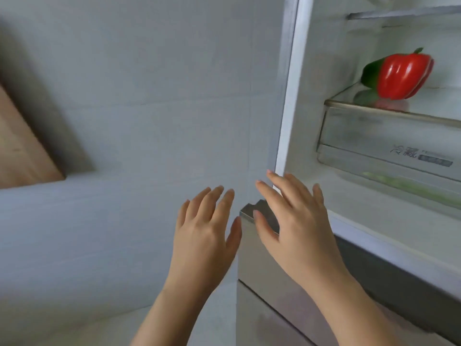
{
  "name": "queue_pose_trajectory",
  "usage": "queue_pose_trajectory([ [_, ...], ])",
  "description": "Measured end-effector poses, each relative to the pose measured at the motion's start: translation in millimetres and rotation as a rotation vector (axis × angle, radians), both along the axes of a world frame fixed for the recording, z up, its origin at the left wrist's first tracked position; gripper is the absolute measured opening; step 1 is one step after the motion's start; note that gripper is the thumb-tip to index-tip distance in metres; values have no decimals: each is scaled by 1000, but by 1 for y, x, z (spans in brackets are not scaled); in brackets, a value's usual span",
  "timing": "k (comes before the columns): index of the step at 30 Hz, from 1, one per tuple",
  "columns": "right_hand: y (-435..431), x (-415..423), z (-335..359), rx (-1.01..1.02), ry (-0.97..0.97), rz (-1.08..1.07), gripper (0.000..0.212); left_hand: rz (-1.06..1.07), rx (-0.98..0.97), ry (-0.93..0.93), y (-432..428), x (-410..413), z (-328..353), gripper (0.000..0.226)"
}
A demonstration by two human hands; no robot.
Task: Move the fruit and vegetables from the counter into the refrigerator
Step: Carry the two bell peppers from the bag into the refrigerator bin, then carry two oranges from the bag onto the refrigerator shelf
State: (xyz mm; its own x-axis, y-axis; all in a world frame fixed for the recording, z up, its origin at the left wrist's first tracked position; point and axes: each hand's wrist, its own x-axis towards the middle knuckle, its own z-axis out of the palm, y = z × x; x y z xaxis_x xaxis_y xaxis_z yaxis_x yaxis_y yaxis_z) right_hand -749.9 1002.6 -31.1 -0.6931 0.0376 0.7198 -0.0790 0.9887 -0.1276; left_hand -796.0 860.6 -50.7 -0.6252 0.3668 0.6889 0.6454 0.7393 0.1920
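Observation:
The refrigerator (289,101) stands open on the right. On its glass shelf (389,109) lies a red bell pepper (401,76), with a dark green vegetable (371,72) partly hidden behind it. My left hand (204,236) is held up with fingers spread, empty, just left of the fridge's lower corner. My right hand (291,221) is also spread and empty, in front of the fridge's left edge and the top corner of the lower door. Something pale green shows blurred inside the clear drawer (389,156) below the shelf.
A white tiled wall (149,96) fills the left and centre. A wooden board or cabinet edge (22,146) shows at far left. The lower door's metal front (274,283) runs under my right hand. Another shelf (404,12) sits higher up.

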Motion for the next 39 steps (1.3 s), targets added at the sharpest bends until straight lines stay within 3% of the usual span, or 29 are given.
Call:
queue_pose_trajectory([
  [15, -237, 0, 13, -2, 1, 627, 45, 670, -18, -30, -239, 92, 14, 43],
  [28, -542, 155, 8, -20, -36, 1139, 45, 1152, 33, -17, -503, 304, 1, 42],
  [39, -713, 263, -16, 49, -130, 1515, 46, 1551, 92, -12, -626, 447, -27, 42],
])
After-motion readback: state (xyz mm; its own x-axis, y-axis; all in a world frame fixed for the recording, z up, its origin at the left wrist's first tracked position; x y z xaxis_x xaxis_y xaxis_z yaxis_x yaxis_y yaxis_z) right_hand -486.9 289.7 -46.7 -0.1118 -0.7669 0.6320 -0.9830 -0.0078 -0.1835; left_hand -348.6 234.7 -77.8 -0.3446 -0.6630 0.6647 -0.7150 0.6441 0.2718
